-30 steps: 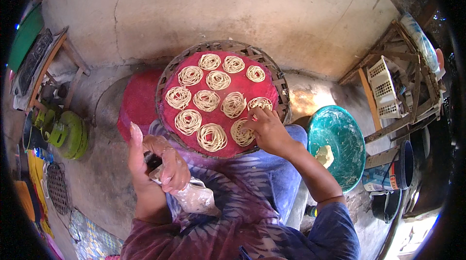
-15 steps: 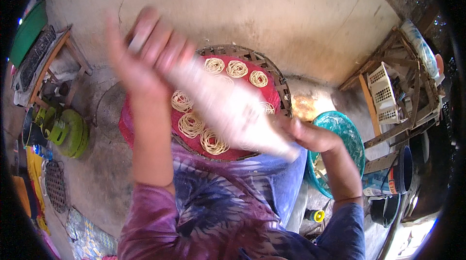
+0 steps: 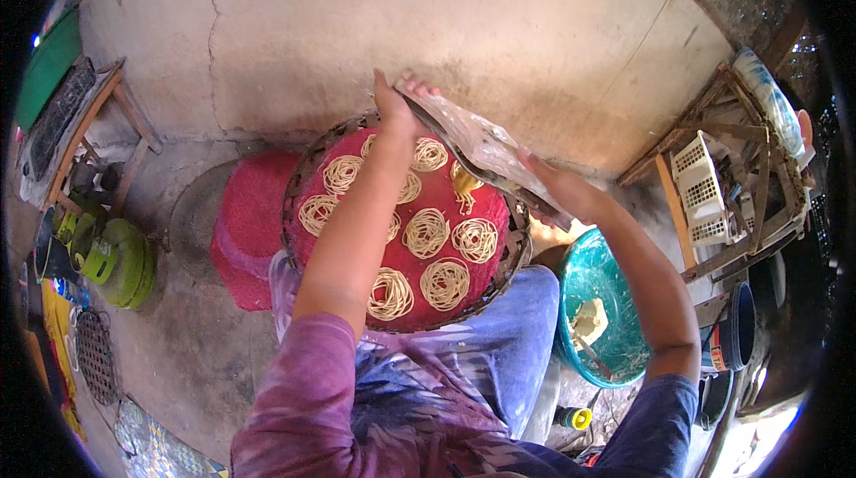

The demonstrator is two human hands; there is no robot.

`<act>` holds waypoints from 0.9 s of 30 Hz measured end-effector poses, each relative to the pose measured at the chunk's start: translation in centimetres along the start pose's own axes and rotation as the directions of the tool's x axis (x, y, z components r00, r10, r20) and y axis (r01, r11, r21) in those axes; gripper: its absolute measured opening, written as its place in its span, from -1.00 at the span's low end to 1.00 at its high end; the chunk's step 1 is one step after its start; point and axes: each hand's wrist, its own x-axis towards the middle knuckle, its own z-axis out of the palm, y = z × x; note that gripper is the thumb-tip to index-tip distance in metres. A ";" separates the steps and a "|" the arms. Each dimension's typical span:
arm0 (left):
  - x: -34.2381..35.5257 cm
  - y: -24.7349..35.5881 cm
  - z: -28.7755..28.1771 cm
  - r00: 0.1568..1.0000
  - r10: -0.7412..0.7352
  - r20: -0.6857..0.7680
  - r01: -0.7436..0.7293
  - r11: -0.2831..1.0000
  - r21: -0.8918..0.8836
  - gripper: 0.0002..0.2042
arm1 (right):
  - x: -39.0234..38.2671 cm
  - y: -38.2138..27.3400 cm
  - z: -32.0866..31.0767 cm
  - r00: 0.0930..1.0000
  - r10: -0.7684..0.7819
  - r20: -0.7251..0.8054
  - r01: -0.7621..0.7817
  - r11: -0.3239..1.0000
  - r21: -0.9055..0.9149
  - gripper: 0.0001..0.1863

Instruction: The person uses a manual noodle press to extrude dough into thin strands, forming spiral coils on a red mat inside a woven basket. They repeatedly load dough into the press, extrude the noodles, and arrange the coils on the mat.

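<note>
A flour-dusted dough press (image 3: 495, 144) with long handles is tilted over the far right of a round woven tray (image 3: 294, 201). My left hand (image 3: 401, 105) is wrapped round its far left end, and my right hand (image 3: 566, 185) grips its near right end. Beneath the press, a small gold-coloured nozzle (image 3: 463, 178) has thin dough strands hanging from it, close above the tray. Several coiled nests of pale dough strands (image 3: 427, 233) lie on the red cloth (image 3: 415, 286) lining the tray. My left forearm covers part of them. The tray rests on my lap.
To the right, a teal basin (image 3: 624, 335) holds a lump of dough (image 3: 589, 321) and a utensil. A dark blue bucket (image 3: 738, 326) and a white plastic basket (image 3: 698, 179) are beyond it. On the left stand a green gas cylinder (image 3: 125, 264) and a wooden table (image 3: 89, 135).
The press has swung away from close in front of me to over the tray's far right, with both hands on it. More of the dough nests now show, and strands hang below the nozzle.
</note>
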 end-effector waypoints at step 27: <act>-0.7 -2.9 2.3 0.992 -0.098 -0.084 0.108 0.986 0.128 -0.50 | -2.8 2.3 -1.4 0.998 0.016 -0.068 -0.007 0.991 0.135 -0.25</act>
